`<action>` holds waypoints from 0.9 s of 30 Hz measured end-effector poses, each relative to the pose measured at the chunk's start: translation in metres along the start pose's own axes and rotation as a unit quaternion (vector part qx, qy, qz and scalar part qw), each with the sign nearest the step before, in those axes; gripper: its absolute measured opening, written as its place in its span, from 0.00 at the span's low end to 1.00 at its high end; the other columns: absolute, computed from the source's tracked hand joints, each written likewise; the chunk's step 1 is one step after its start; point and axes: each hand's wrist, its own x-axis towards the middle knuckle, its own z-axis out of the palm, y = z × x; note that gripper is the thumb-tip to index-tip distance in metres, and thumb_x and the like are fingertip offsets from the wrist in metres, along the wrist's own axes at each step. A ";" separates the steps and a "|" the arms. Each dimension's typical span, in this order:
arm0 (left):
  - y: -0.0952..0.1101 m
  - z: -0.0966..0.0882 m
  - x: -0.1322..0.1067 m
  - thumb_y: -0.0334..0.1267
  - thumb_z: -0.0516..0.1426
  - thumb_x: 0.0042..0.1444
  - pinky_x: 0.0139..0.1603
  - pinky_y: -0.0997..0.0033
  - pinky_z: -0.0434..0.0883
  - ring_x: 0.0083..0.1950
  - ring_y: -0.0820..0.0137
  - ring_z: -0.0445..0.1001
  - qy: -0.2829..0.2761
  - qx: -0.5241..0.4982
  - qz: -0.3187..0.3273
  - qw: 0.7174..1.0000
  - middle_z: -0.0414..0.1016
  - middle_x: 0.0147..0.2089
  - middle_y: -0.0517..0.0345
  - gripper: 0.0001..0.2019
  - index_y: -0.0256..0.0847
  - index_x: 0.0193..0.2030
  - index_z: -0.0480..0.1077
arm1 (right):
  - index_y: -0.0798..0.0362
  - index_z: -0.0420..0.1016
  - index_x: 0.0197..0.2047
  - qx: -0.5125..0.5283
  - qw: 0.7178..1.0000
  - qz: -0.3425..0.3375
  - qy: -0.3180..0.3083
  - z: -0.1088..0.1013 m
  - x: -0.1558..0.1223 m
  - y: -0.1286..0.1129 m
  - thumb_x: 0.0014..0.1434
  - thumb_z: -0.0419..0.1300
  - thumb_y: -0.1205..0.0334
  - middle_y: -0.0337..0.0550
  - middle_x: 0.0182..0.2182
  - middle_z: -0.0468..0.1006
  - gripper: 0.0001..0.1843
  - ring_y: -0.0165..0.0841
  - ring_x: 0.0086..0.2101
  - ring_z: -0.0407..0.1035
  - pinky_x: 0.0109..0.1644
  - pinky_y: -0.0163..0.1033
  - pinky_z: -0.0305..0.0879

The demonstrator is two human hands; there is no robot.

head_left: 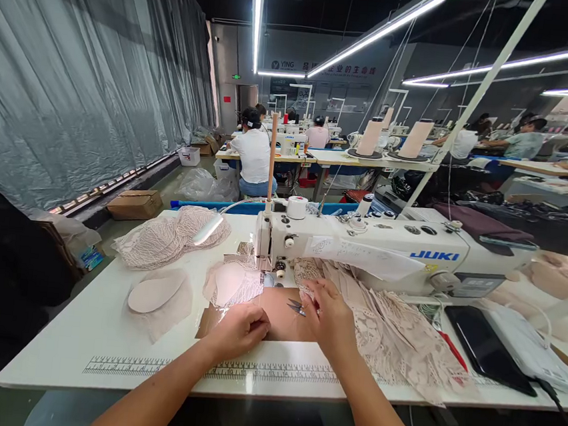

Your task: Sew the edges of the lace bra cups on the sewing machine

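My left hand (241, 329) rests at the front of the sewing machine's brown bed plate (279, 313), its fingers curled together; whatever they pinch is hidden. Just beyond it, a beige lace cup piece (229, 285) lies under the lit needle area of the white sewing machine (351, 243). My right hand (328, 314) is right of the needle, with small thread snips (297, 307) in it, blades pointing left. Its bent fingertips reach the edge of the bunched beige lace fabric (388, 330), which spreads rightward over the table.
Stacked lace pieces (156, 237) and a smooth oval cup (154, 292) lie at left on the white table (65, 346). A ruler strip (173, 366) runs along the front. A black phone (487, 346) and a red-handled tool (454, 351) lie right. People sit at machines beyond.
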 end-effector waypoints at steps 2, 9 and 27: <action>-0.001 0.001 -0.001 0.30 0.52 0.55 0.32 0.77 0.65 0.30 0.74 0.70 0.006 -0.012 0.005 1.000 0.74 0.28 0.59 0.07 0.38 0.28 0.69 | 0.54 0.75 0.45 0.015 0.999 -0.026 0.037 -0.002 0.010 -0.009 0.63 0.51 0.60 0.50 0.41 0.77 0.14 0.34 0.33 0.74 0.33 0.37 0.68; -0.007 0.000 -0.004 0.31 0.53 0.55 0.33 0.77 0.65 0.30 0.74 0.69 0.047 -0.037 0.021 0.998 0.73 0.28 0.60 0.06 0.38 0.29 0.70 | 0.55 0.75 0.46 0.088 0.996 -0.005 0.005 0.005 0.046 -0.040 0.63 0.50 0.59 0.47 0.37 0.81 0.16 0.36 0.34 0.74 0.37 0.38 0.67; -0.019 0.005 -0.010 0.29 0.52 0.53 0.31 0.75 0.58 0.28 0.74 0.64 0.083 -0.002 0.063 0.994 0.70 0.24 0.62 0.07 0.39 0.25 0.67 | 0.55 0.73 0.37 0.434 0.854 0.254 -0.132 0.023 0.066 -0.047 0.52 0.62 0.47 0.30 0.14 0.60 0.19 0.23 0.16 0.50 0.18 0.29 0.41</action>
